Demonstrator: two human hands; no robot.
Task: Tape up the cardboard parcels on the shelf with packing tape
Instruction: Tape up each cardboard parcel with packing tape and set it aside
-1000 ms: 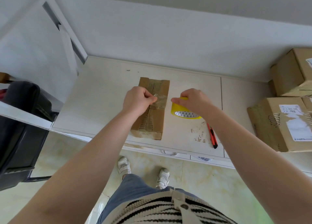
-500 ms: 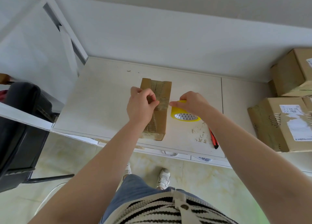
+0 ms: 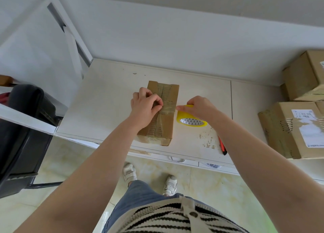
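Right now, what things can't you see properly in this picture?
All in the head view:
- The red cutter on the shelf: the right forearm covers its far end.
- The parcel: the left hand hides its near left top.
- The yellow tape roll: the right hand covers its far side.
- The labelled box and the box behind it: cut off by the right edge; the label print is too small.

White wall (image 3: 175,31), marbled floor tiles (image 3: 210,185)
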